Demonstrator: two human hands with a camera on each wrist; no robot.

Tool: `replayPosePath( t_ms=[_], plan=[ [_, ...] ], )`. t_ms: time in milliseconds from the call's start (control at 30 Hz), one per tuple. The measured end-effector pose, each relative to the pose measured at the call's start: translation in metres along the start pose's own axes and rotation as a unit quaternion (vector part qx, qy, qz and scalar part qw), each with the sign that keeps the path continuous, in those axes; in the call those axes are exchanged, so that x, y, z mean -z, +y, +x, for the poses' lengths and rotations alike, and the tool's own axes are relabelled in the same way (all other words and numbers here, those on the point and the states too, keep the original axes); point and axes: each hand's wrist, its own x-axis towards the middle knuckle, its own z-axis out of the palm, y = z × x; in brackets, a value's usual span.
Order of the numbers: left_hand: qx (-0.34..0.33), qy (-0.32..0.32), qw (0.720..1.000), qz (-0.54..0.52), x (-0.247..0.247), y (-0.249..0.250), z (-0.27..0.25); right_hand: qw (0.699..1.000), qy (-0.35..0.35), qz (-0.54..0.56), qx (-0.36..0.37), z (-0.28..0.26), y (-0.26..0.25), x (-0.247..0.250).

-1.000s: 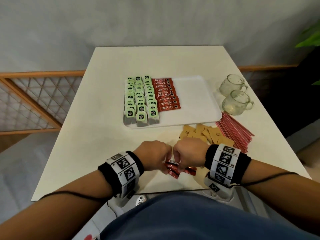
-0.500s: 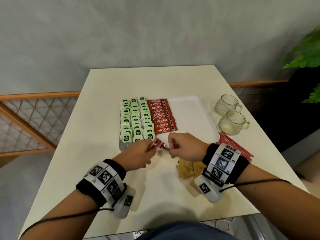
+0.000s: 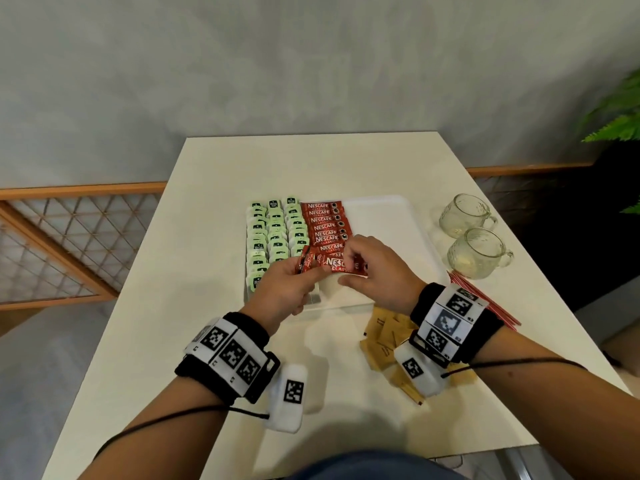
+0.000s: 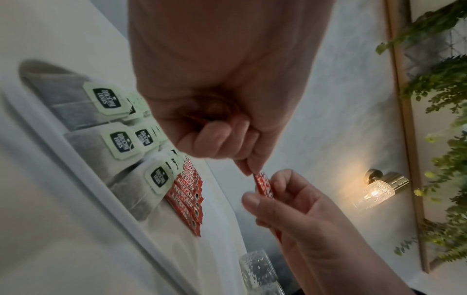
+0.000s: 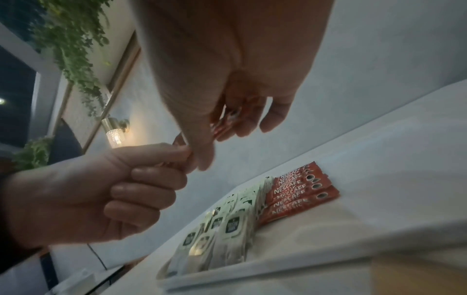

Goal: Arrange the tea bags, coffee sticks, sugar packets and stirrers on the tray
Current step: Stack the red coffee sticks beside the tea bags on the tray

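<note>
A white tray holds three rows of green-tagged tea bags and a column of red coffee sticks. Above the tray's near part, both hands hold more red coffee sticks. My left hand grips a small bunch of them at their left end, seen in the left wrist view. My right hand pinches the right end of the top stick, seen in the right wrist view. Brown sugar packets lie on the table under my right wrist. Red stirrers lie at the right.
Two glass mugs stand right of the tray. The white table ends close to my body. A wooden lattice rail runs at the left and a green plant at the far right.
Both hands have carried the coffee sticks from the table's near edge up over the tray. The right hand now draws one stick off the left hand's bunch.
</note>
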Motion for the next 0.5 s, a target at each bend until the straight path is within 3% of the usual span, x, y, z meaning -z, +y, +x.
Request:
replayPosePath(
  t_ms=[67, 200, 367, 500],
  plan=[
    [-0.007, 0.016, 1.000, -0.015, 0.001, 0.000, 0.002, 0.995, 0.006, 0.077, -0.064, 0.002, -0.002, 0.002],
    [-0.007, 0.028, 0.999, -0.040, 0.002, -0.001, 0.003, 0.982, 0.000, 0.123, -0.144, 0.011, -0.004, 0.005],
    [0.008, 0.048, 0.997, -0.058, 0.009, -0.002, 0.007, 0.928, 0.008, 0.276, -0.250, 0.017, 0.005, 0.015],
    [0.017, 0.046, 0.999, -0.017, 0.015, 0.000, 0.010, 0.913, -0.029, 0.279, -0.295, 0.018, 0.020, 0.025]
  ],
)
